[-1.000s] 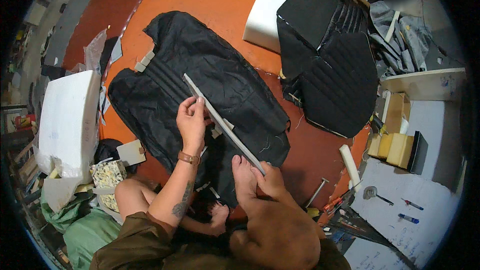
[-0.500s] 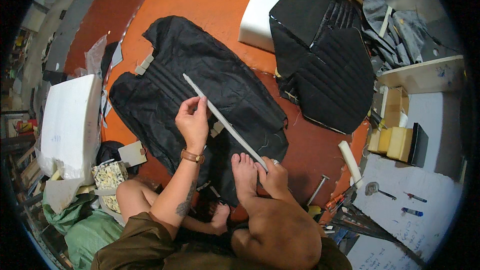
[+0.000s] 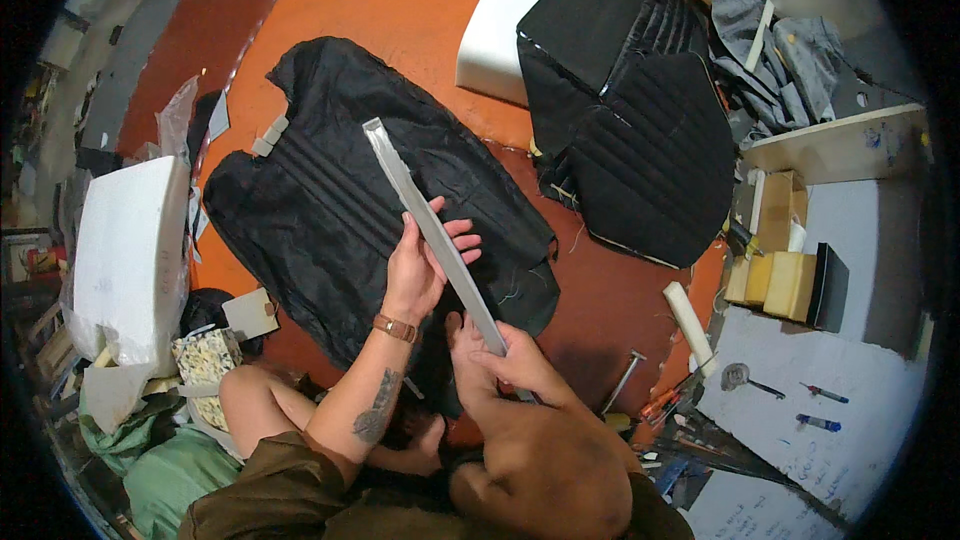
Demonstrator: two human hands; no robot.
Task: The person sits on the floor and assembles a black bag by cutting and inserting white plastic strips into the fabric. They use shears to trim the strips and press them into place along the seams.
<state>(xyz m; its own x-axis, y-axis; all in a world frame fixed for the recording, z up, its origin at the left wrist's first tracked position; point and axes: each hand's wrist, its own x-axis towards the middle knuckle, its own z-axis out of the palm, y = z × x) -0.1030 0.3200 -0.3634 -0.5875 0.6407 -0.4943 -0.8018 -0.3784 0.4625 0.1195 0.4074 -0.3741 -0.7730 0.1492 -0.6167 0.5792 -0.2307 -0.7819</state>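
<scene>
A long, narrow grey strip (image 3: 440,240) slants across the black quilted cover (image 3: 390,120) that is spread in front of me. Its material is unclear; the upper end looks folded or hollow. My left hand (image 3: 420,260) is under the strip's middle, fingers stretched out and apart, with the strip lying across them. Closer to me, my right hand (image 3: 518,360) is closed round the lower part of the strip, beside my bare foot (image 3: 466,348). The strip's lowest end is partly hidden behind the right hand and my knee.
A second black quilted cover (image 3: 640,140) leans by a white foam block (image 3: 500,20). Wrapped white foam (image 3: 130,250) stands at left. At right are yellow foam blocks (image 3: 775,280), a white foam bar (image 3: 690,325), a hammer-like tool (image 3: 625,380) and markers (image 3: 820,423).
My left hand has gone from pinching the strip to spread fingers beneath it. My right hand has shifted to a fuller grip. The strip has turned, showing a broader face, and sits steeper.
</scene>
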